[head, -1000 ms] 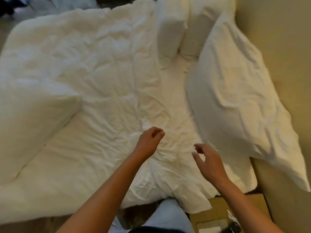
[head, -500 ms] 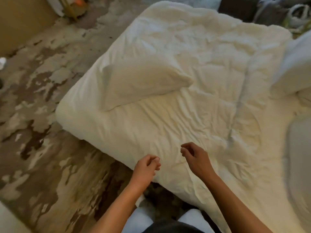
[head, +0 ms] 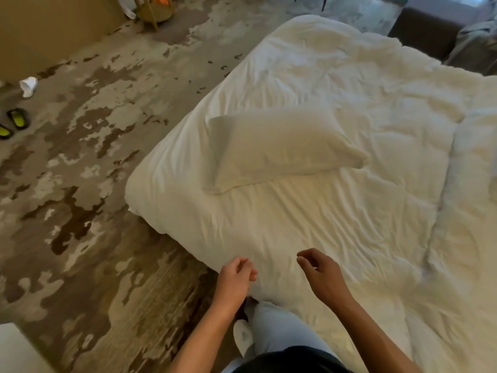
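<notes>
A bed with a rumpled white duvet (head: 336,211) fills the middle and right of the head view. One white pillow (head: 279,149) lies flat on the duvet near the bed's left side. My left hand (head: 234,278) hovers at the near edge of the duvet, fingers loosely curled, holding nothing. My right hand (head: 320,275) hangs just above the duvet a little to the right, fingers also loosely curled and empty. My knee in pale trousers (head: 274,327) is against the bed's near edge.
Patterned brown and beige carpet (head: 80,211) spreads to the left of the bed. A crumpled white cup (head: 28,86) and dark shoes with yellow insoles (head: 16,122) lie at the far left. A dark seat (head: 427,30) stands beyond the bed's far corner.
The view has swung left from the pillows at the wall to the bed's foot end. Both hands stay loosely curled and empty, and have moved toward the duvet's near edge.
</notes>
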The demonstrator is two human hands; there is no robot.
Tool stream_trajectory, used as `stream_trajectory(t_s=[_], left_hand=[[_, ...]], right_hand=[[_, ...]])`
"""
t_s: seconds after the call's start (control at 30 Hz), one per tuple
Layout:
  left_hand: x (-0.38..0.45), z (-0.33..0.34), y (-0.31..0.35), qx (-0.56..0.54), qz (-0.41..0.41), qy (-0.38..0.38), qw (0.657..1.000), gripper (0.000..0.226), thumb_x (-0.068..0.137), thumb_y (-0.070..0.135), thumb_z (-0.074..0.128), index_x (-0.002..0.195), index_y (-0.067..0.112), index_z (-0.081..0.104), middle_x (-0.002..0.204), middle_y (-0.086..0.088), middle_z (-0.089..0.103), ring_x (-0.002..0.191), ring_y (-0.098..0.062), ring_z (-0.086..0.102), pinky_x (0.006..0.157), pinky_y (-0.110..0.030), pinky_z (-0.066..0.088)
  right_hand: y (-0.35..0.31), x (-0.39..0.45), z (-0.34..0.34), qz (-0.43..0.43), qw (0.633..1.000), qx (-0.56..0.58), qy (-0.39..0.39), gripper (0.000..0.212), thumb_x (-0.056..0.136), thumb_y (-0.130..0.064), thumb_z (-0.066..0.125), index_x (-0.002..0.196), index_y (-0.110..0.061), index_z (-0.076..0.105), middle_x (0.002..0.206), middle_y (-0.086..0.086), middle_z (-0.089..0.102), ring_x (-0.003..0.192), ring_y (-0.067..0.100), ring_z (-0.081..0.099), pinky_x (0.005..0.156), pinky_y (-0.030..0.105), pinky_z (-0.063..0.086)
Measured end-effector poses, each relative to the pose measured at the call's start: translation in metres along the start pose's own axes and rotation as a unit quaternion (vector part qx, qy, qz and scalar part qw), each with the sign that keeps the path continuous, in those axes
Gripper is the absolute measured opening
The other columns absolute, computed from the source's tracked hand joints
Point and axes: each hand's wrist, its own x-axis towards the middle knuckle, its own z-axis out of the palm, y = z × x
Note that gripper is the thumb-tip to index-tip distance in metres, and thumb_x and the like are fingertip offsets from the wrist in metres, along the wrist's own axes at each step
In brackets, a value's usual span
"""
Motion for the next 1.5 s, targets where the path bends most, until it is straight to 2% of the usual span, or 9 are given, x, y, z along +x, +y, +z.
stream_trajectory(t_s=[0.23, 0.37, 0.67, 0.8, 0.9, 1.0, 1.1, 1.3, 1.5], left_hand=[[0.112, -0.014, 0.104, 0.035, 0.061, -0.040, 0.997, 0.016, 0.100, 0.036, 0.057, 0.103, 0.026, 0.071, 0.091, 0.010, 0.076, 0.087, -0.005, 0.073, 0.081, -0.030, 0.061], [0.170, -0.028, 0.144, 0.057, 0.037, -0.023, 0.997, 0.016, 0.101, 0.032, 0.058, 0.100, 0.022, 0.070, 0.089, 0.004, 0.077, 0.084, -0.008, 0.074, 0.080, -0.035, 0.061], [0.305, -0.045, 0.211, 0.054, -0.007, -0.009, 0.998, 0.016, 0.099, 0.030, 0.058, 0.095, 0.019, 0.070, 0.087, 0.001, 0.076, 0.084, -0.015, 0.074, 0.083, -0.041, 0.061], [0.386, -0.042, 0.255, 0.028, -0.009, 0.007, 1.000, 0.014, 0.097, 0.025, 0.057, 0.100, 0.016, 0.067, 0.093, -0.007, 0.074, 0.093, -0.028, 0.072, 0.084, -0.046, 0.059], [0.458, -0.037, 0.292, 0.019, -0.004, 0.037, 0.999, 0.019, 0.096, 0.025, 0.058, 0.103, 0.011, 0.068, 0.097, -0.011, 0.073, 0.096, -0.033, 0.070, 0.086, -0.048, 0.059], [0.532, -0.028, 0.326, 0.072, 0.038, 0.071, 0.994, 0.024, 0.095, 0.031, 0.059, 0.107, 0.012, 0.066, 0.103, -0.007, 0.072, 0.097, -0.029, 0.068, 0.088, -0.042, 0.057], [0.601, -0.017, 0.340, 0.169, 0.084, 0.061, 0.980, 0.034, 0.096, 0.037, 0.058, 0.121, 0.014, 0.062, 0.121, -0.007, 0.064, 0.108, -0.027, 0.063, 0.093, -0.038, 0.052], [0.718, -0.016, 0.328, 0.412, 0.127, -0.003, 0.902, 0.054, 0.097, 0.053, 0.047, 0.137, 0.018, 0.055, 0.139, -0.008, 0.054, 0.130, -0.029, 0.048, 0.104, -0.045, 0.042], [0.784, -0.021, 0.317, 0.421, 0.111, -0.046, 0.899, 0.061, 0.091, 0.066, 0.048, 0.134, 0.024, 0.057, 0.139, -0.005, 0.056, 0.128, -0.028, 0.051, 0.101, -0.044, 0.043]], right_hand=[[-0.013, 0.090, 0.015, 0.060, 0.998, 0.013, 0.009, 0.011, 0.101, -0.031, 0.063, 0.101, -0.031, 0.074, 0.094, -0.014, 0.074, 0.092, 0.003, 0.069, 0.074, 0.024, 0.050], [-0.045, 0.158, 0.022, 0.087, 0.996, 0.024, -0.004, 0.012, 0.100, -0.030, 0.062, 0.094, -0.032, 0.072, 0.087, -0.010, 0.074, 0.084, 0.008, 0.069, 0.069, 0.026, 0.050], [-0.144, 0.336, 0.023, 0.065, 0.998, 0.007, 0.011, 0.013, 0.098, -0.029, 0.064, 0.089, -0.028, 0.073, 0.083, -0.012, 0.073, 0.082, 0.006, 0.068, 0.070, 0.029, 0.050], [-0.178, 0.416, 0.023, 0.044, 0.997, -0.068, 0.013, 0.012, 0.099, -0.032, 0.064, 0.101, -0.023, 0.073, 0.093, -0.010, 0.073, 0.091, 0.016, 0.069, 0.079, 0.032, 0.053], [-0.199, 0.478, 0.022, 0.013, 0.989, -0.149, 0.007, 0.029, 0.100, -0.036, 0.064, 0.122, -0.018, 0.069, 0.115, 0.002, 0.072, 0.104, 0.021, 0.068, 0.089, 0.036, 0.053], [-0.215, 0.545, 0.018, -0.007, 0.975, -0.222, 0.009, 0.041, 0.100, -0.043, 0.062, 0.135, -0.021, 0.061, 0.134, 0.005, 0.063, 0.116, 0.025, 0.064, 0.094, 0.039, 0.052], [-0.224, 0.608, 0.013, -0.017, 0.965, -0.261, 0.015, 0.046, 0.099, -0.043, 0.061, 0.139, -0.021, 0.058, 0.141, 0.006, 0.059, 0.123, 0.028, 0.061, 0.096, 0.042, 0.051], [-0.217, 0.710, 0.012, -0.014, 0.949, -0.315, 0.001, 0.050, 0.100, -0.043, 0.058, 0.144, -0.018, 0.055, 0.147, 0.006, 0.056, 0.131, 0.029, 0.056, 0.102, 0.042, 0.049], [-0.190, 0.768, 0.024, -0.055, 0.917, -0.394, -0.027, 0.055, 0.103, -0.054, 0.037, 0.142, -0.021, 0.059, 0.146, 0.006, 0.062, 0.132, 0.030, 0.057, 0.112, 0.043, 0.038]])
